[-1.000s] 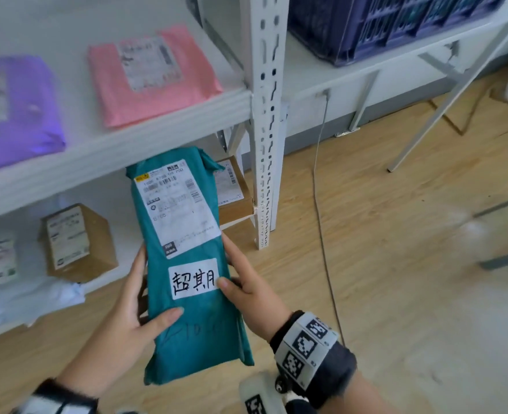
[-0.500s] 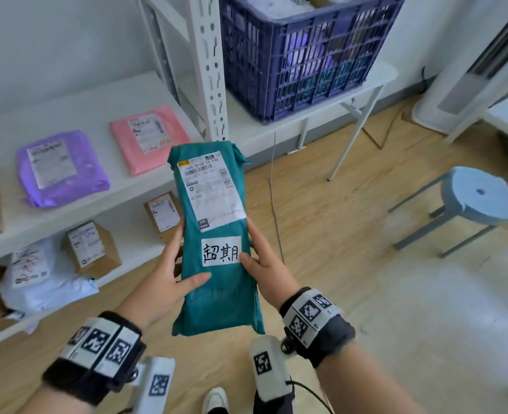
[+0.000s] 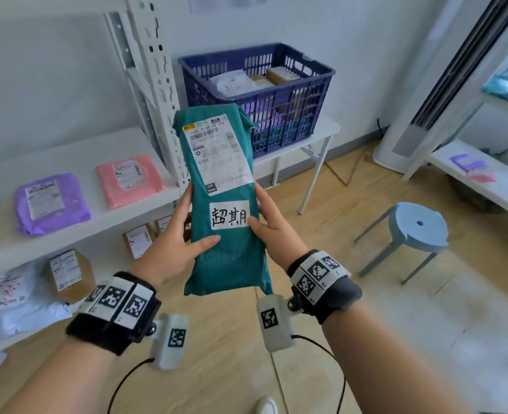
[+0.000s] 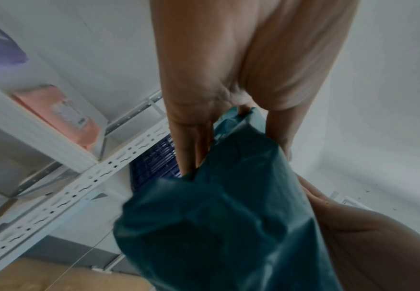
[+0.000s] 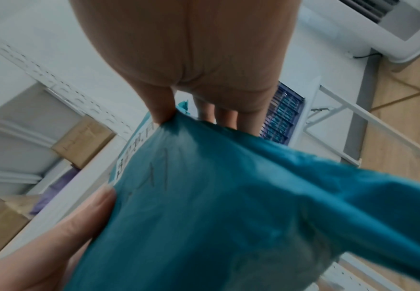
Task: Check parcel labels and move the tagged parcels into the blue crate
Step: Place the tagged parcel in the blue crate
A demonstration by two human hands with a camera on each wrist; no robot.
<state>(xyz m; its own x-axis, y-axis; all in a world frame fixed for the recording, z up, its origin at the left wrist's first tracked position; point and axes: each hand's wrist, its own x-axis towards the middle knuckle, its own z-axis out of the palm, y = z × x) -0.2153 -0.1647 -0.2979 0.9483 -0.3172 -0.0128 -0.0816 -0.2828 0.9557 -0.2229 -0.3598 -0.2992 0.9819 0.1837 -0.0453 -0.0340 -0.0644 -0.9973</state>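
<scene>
A long teal parcel (image 3: 226,255) is held upright in the air in front of me, with a printed shipping label on top and a handwritten white tag (image 3: 229,214) below it. My left hand (image 3: 177,234) grips its left edge, thumb across the front. My right hand (image 3: 269,227) grips its right edge, thumb on the tag's corner. In the wrist views the teal parcel (image 4: 228,226) (image 5: 228,206) fills the lower half. The blue crate (image 3: 279,94) stands behind it on a white table (image 3: 324,130), with several parcels inside.
White shelving at the left carries a pink parcel (image 3: 128,180), a purple parcel (image 3: 51,201) and brown boxes (image 3: 67,273) lower down. A light blue stool (image 3: 411,234) stands on the wooden floor at the right. Another shelf (image 3: 486,180) runs along the right wall.
My view has risen and turned right, so the blue crate is now fully in sight. Both hands have carried the teal parcel up away from the lower shelf, toward the crate.
</scene>
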